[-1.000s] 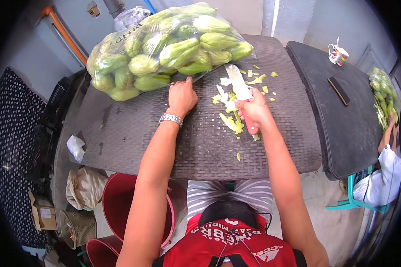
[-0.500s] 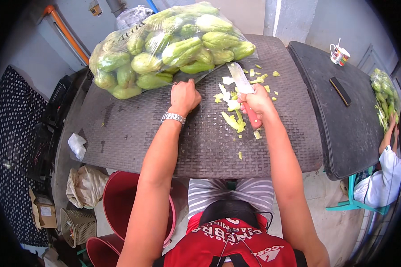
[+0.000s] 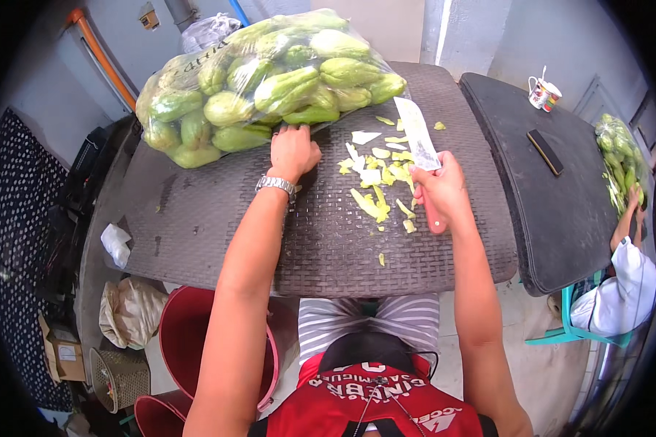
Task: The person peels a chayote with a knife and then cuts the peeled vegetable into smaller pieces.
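A clear plastic bag [image 3: 251, 57] full of green chayotes [image 3: 286, 89] lies across the far left of the brown woven-pattern table [image 3: 197, 233]. At its near edge is my left hand [image 3: 294, 151], wearing a metal watch on the wrist, its fingers bent and closed against the bag; the fingertips are partly hidden. My right hand [image 3: 444, 191] grips the red handle of a broad-bladed knife [image 3: 418, 135], whose blade points away and slightly left above the table. Between my hands are scattered green and white peelings [image 3: 375, 178].
Red bins [image 3: 178, 342] and a woven basket [image 3: 124, 379] stand below the table's left side. A crumpled white plastic piece [image 3: 115, 244] lies at its left edge. On the black table [image 3: 539, 189] to the right are a mug [image 3: 544, 95], a dark oblong object [image 3: 545, 151] and another person's chayote bag [image 3: 619, 153].
My left hand has moved up against the bag's near edge. My right hand has shifted right and slightly nearer with the knife, uncovering more peelings. The view has also shifted slightly.
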